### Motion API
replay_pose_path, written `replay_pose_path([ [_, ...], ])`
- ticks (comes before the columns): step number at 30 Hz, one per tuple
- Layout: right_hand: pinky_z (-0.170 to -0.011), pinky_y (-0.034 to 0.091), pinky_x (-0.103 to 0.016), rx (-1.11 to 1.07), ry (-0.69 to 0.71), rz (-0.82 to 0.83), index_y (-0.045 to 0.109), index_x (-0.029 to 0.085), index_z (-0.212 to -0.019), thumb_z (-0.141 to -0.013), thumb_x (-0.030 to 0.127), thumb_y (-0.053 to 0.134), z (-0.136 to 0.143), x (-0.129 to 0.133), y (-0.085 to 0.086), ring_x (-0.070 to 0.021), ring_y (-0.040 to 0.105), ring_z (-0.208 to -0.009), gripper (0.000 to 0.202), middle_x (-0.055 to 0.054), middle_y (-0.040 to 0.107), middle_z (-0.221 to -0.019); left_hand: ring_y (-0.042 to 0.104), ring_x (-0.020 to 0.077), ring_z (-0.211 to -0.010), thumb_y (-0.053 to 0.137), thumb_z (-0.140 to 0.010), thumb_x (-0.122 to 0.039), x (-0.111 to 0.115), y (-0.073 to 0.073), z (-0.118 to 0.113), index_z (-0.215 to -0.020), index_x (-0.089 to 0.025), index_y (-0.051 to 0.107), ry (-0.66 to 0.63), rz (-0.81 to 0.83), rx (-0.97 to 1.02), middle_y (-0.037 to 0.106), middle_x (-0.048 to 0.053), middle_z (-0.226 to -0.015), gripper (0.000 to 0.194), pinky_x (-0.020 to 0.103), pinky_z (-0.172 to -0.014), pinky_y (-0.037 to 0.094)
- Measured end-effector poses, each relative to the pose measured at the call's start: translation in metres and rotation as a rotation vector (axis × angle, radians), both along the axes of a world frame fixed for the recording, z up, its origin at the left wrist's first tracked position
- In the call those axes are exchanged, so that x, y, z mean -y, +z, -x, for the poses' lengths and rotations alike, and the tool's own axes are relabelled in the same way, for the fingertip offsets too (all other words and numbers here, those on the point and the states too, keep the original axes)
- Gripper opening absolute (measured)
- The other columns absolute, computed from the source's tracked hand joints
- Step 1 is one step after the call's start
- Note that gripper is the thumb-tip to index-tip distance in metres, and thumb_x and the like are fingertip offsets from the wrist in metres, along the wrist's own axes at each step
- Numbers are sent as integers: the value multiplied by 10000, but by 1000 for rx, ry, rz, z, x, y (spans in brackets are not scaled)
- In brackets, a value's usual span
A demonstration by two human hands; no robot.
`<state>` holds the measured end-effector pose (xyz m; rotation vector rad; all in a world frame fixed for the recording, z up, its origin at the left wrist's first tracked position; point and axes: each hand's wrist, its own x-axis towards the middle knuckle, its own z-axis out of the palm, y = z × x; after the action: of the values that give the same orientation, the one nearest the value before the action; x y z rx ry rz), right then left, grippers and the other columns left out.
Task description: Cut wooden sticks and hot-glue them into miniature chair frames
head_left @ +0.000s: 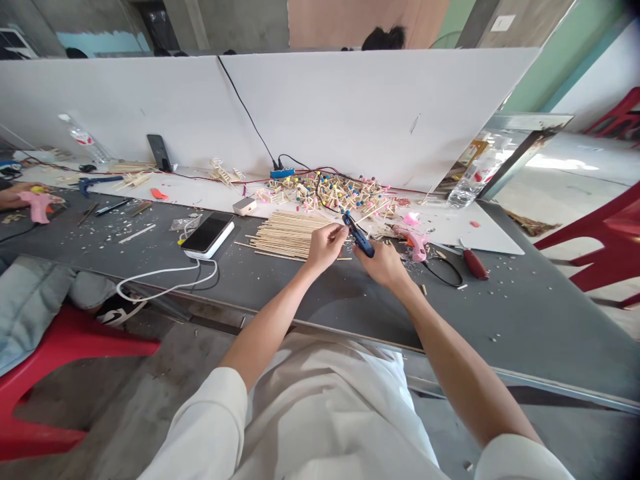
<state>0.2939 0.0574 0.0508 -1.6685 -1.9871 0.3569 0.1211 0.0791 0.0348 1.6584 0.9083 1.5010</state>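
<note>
My right hand (pixel 384 265) is wrapped round blue-handled pliers (pixel 361 240), whose jaws point away from me. Close beside the jaws, my left hand (pixel 326 247) is closed in a pinch. A thin wooden stick (pixel 374 212) runs from near its fingertips past the jaws to the upper right; the fingers cover its near end. Under and left of my left hand lies a bundle of long wooden sticks (pixel 283 235). Behind the pliers spreads a heap of short stick pieces with coloured balls (pixel 345 193).
A pink glue gun (pixel 416 245) and a red-handled tool (pixel 475 264) lie to the right. On the left are a phone on a white power bank (pixel 209 237) with a looped cable and a co-worker's hand (pixel 20 197) at another pink glue gun (pixel 37 205). A white panel (pixel 270 113) stands behind.
</note>
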Motion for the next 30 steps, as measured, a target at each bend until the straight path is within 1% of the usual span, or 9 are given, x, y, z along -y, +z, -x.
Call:
replay_pose_path([
  [3,-608,332,-279,-11,2,-10,605,211,-730,-914,499,547,-1,-1,-2,-198,542,-640,346,-38,581,-634,508,111,-408,547,-969,-607,-1,0,0,-719,-188,558,-18,19,2,480,-49,-472,488,241,-471,383],
  [7,-597,323,-279,-42,17,-29,602,214,-720,-904,490,566,-2,-1,-4,-183,512,-610,334,-25,570,-617,498,110,-383,550,-964,-617,-3,-1,0,-782,-185,584,-69,68,46,440,-70,-454,471,238,-446,379],
  [13,-599,321,-281,-75,7,-55,573,219,-700,-888,491,587,-1,1,-2,-174,481,-596,331,-24,562,-613,462,95,-346,578,-939,-635,-6,-2,-3,-754,-187,575,-129,138,148,394,-86,-435,485,236,-413,351],
  [15,-602,318,-283,-81,10,-59,558,221,-696,-887,501,587,-1,1,-2,-170,474,-595,340,-21,555,-614,454,92,-355,602,-927,-626,-6,-2,-3,-744,-184,584,-123,137,169,379,-88,-429,478,232,-417,339],
  [17,-602,316,-285,-88,19,-58,545,223,-692,-887,515,585,-2,1,-2,-169,470,-592,353,-17,546,-612,451,90,-367,622,-918,-614,-7,-2,-2,-747,-181,603,-91,122,163,383,-85,-424,465,228,-424,328],
  [20,-603,317,-283,-100,31,-48,545,223,-702,-889,529,579,-3,1,-2,-167,468,-589,360,-13,545,-614,460,92,-385,641,-913,-588,-5,-1,0,-778,-181,621,-56,97,128,433,-76,-434,430,227,-435,326],
  [23,-606,318,-282,-106,29,-40,556,221,-721,-890,534,575,-3,1,-1,-166,467,-587,356,-15,555,-626,465,96,-395,641,-920,-558,-3,1,0,-803,-183,618,-50,75,101,475,-69,-448,393,229,-443,334],
  [30,-596,316,-275,-87,44,-55,552,220,-709,-895,533,568,-5,1,-1,-169,486,-587,364,-15,549,-608,471,107,-394,622,-939,-537,0,2,-1,-802,-184,604,-38,40,83,484,-65,-448,379,234,-440,335],
])
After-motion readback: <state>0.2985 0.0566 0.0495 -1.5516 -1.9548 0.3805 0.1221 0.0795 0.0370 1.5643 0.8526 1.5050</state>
